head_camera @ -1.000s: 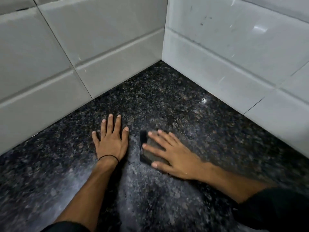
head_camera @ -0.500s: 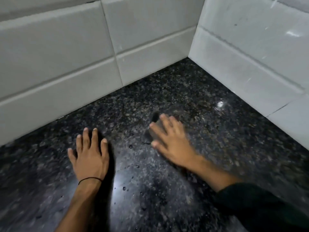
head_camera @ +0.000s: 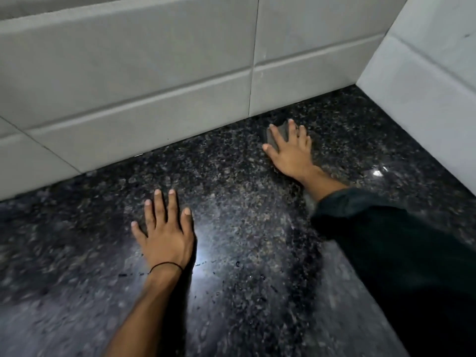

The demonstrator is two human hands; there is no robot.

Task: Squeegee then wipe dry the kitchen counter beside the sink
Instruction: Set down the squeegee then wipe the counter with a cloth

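Note:
The counter (head_camera: 257,215) is dark speckled granite, glossy, with small water droplets near its middle. My right hand (head_camera: 291,153) lies flat with spread fingers on a small dark grey pad (head_camera: 279,135), pressing it onto the counter close to the back wall. Most of the pad is hidden under the fingers. My left hand (head_camera: 164,230) rests palm down on the counter, fingers apart, holding nothing; a thin black band circles its wrist.
White tiled walls border the counter at the back (head_camera: 154,86) and on the right (head_camera: 425,94), meeting in a corner at the upper right. A dark sleeve (head_camera: 386,240) covers my right forearm. A light glare shines beside the left hand.
My right hand has pushed the pad away from me, up to the back wall. The left hand has stayed planted; the view has swung left, so the corner sits further right.

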